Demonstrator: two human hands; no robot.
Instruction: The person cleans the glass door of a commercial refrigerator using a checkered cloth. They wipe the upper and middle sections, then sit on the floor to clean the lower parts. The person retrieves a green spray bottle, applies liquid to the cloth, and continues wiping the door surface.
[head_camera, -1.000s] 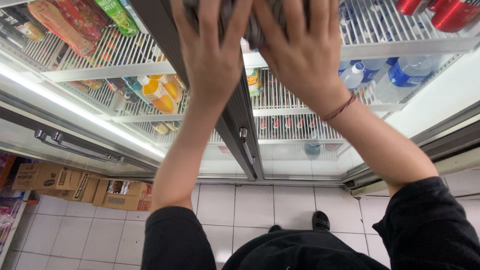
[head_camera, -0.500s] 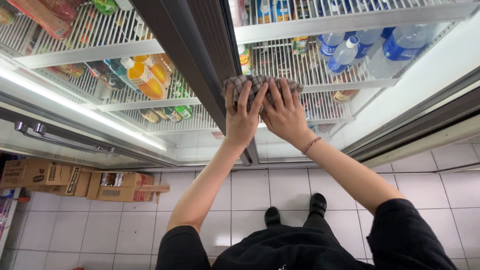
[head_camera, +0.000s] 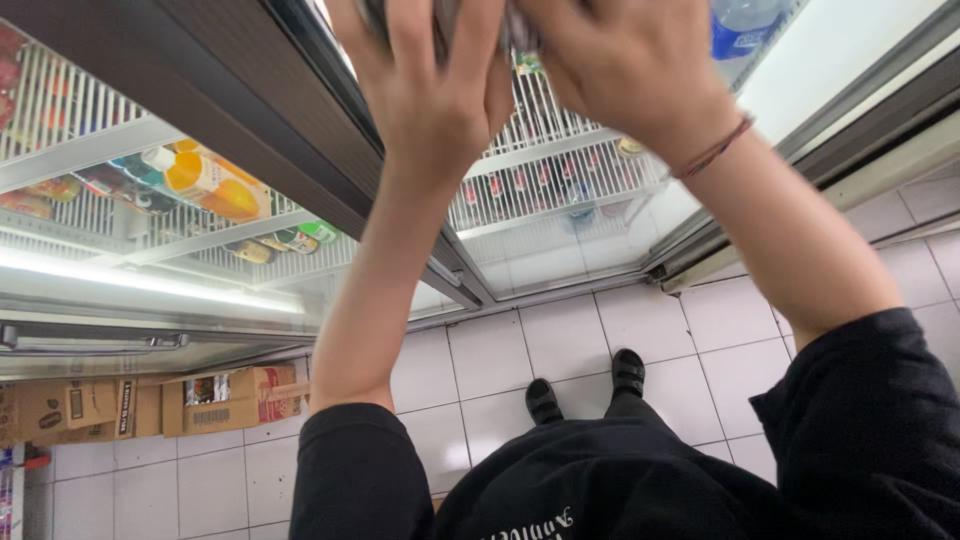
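Grey pack (head_camera: 450, 15) gripped by both hands; white tile floor (head_camera: 500, 360), fridge shelves (head_camera: 560, 170).

brightness: bright and even overall
source: a white light strip (head_camera: 150, 280) inside the cooler, burnt out to pure white
glare: pale sheen on the glass door (head_camera: 850, 50) at upper right
blur: both hands smeared by motion near the top edge
distortion: wide-angle bending of the cooler frame
shadows: soft on the floor tiles (head_camera: 480, 360)
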